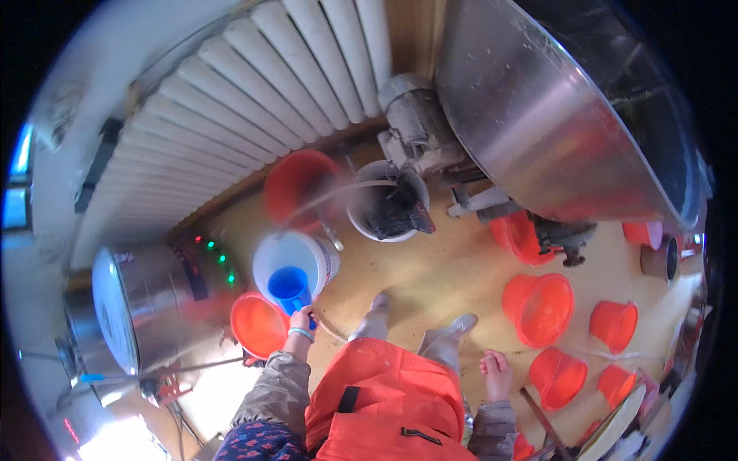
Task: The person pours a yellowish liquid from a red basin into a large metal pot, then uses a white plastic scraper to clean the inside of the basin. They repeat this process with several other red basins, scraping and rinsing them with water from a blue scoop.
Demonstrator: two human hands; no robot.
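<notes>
My left hand (302, 323) grips the handle of a blue plastic jug (286, 283), which is over or inside a white bucket (263, 255); how deep it sits I cannot tell. A red bucket (246, 323) stands just left of my arm. A pale hose (323, 201) runs near the white bucket toward another white bucket with dark contents (384, 207). My right hand (496, 367) is curled closed with nothing visible in it, above the floor at the right of my orange apron (380, 407).
A white radiator (277, 69) lines the wall. A motor (415, 123) sits beside a large steel vessel (530, 100) at the upper right. A steel drum with indicator lights (154, 307) is on the left. Several red buckets (538, 307) stand on the yellowish floor (415, 276) to the right.
</notes>
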